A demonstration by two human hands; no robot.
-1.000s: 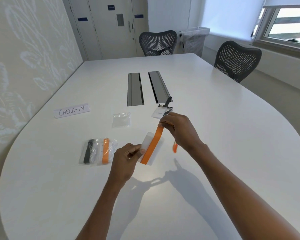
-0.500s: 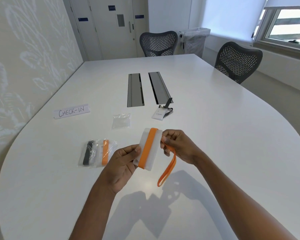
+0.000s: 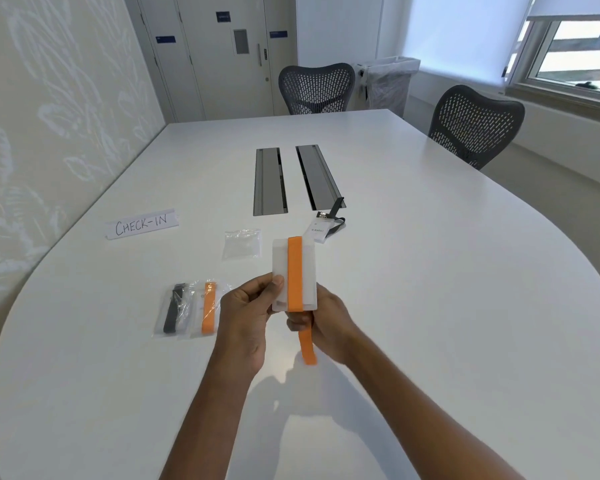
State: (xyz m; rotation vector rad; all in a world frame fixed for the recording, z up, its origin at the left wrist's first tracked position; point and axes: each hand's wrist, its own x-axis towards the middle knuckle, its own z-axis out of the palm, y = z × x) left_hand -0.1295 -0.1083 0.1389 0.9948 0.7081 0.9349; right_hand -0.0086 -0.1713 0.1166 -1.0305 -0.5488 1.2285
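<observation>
A clear badge holder [image 3: 280, 271] stands upright in the air above the table, with an orange lanyard strap [image 3: 295, 271] running down its front. My left hand [image 3: 248, 315] pinches the holder's lower left edge, thumb on the front. My right hand [image 3: 328, 325] sits just below and behind the holder and grips the strap, whose free end [image 3: 307, 348] hangs down past my fingers. The strap's path behind the holder is hidden.
On the white table [image 3: 430, 289] lie two clear bags, one with a black strap [image 3: 173, 308] and one with an orange strap [image 3: 208, 306], an empty clear bag [image 3: 242, 243], a finished badge with black lanyard [image 3: 321, 228], and a "CHECK-IN" sign [image 3: 141, 224]. Two cable slots [image 3: 269, 181] and two chairs [image 3: 473, 126] lie beyond.
The holder has been lifted and turned upright. My right hand moved from the holder's top right down to below it, pulling the strap over the holder so it now hangs underneath.
</observation>
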